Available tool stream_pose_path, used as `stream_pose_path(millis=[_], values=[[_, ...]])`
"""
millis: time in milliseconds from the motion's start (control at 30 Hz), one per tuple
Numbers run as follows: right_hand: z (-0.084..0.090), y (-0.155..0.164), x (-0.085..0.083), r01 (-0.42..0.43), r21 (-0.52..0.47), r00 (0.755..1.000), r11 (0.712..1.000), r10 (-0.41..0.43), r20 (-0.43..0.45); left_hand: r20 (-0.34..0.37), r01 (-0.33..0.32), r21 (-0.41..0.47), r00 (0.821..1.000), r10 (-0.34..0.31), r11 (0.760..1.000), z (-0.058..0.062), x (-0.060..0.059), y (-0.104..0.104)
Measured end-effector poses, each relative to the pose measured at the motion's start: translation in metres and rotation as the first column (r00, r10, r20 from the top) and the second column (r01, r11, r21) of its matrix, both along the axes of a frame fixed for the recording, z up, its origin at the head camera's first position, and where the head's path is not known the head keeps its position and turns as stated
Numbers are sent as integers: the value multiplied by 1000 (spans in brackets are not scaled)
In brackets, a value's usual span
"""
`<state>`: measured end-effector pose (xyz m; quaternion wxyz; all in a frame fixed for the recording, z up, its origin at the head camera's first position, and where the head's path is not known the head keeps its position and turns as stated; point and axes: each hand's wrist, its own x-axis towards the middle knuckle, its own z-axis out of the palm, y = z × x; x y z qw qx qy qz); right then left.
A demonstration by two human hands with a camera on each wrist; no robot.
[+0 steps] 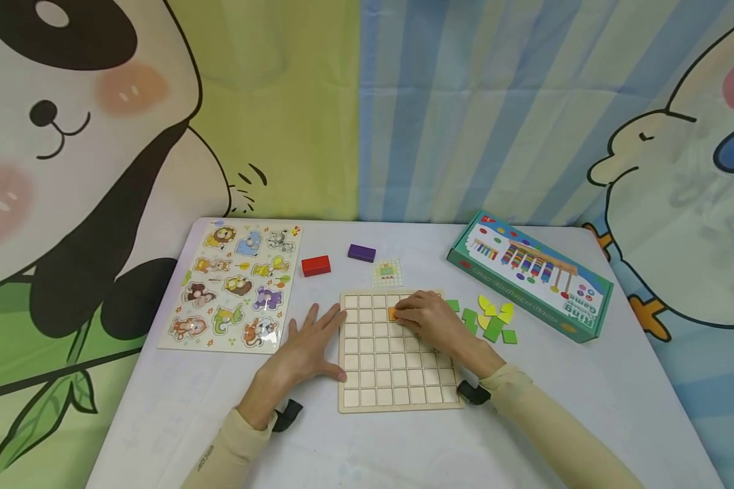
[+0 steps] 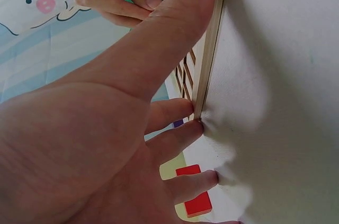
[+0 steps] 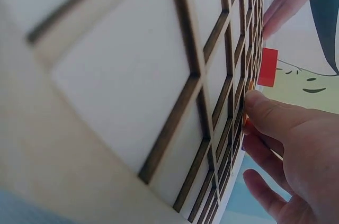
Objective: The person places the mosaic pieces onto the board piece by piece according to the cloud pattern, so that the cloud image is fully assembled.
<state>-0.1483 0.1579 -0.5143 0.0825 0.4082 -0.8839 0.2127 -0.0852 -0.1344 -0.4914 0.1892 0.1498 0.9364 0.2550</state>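
Note:
A pale wooden grid board [image 1: 367, 380] with many square cells lies in front of me. My left hand [image 1: 306, 346] rests at the board's left edge, thumb and fingers spread, fingertips touching the rim. Over the board's upper part, my right hand [image 1: 428, 319] pinches a small orange tile [image 1: 393, 314] at a cell in the upper rows. Its thumb and fingers hide part of the tile. Just beyond the board lies a small pattern card [image 1: 387, 272] with a printed grid. Green tiles [image 1: 493, 330] and yellow tiles [image 1: 484, 303] are scattered to the right of the board.
A red block [image 1: 315, 265] and a purple block [image 1: 361, 252] sit behind the board. On the left lies an animal puzzle board [image 1: 232, 288]. At the right rear stands a green game box [image 1: 529, 275]. Printed curtains hang behind the white table [image 1: 397, 451].

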Motion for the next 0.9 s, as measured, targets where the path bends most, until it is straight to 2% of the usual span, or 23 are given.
stream_pose_path(millis=[200, 367, 667, 900], values=[[-1, 6, 1, -7, -21, 1000, 1000, 7, 1, 13, 2, 8, 1000, -2, 1000, -1, 0, 1], [6, 20, 0, -5, -59, 1000, 998, 5, 3, 19, 4, -1, 1000, -4, 1000, -2, 0, 0], [12, 61, -2, 84, -34, 996, 996, -85, -35, 30, 8, -6, 1000, -8, 1000, 1, -1, -1], [15, 97, 0, 173, -28, 984, 984, -174, -43, 32, 10, -19, 999, -9, 1000, 1, -1, -1]])
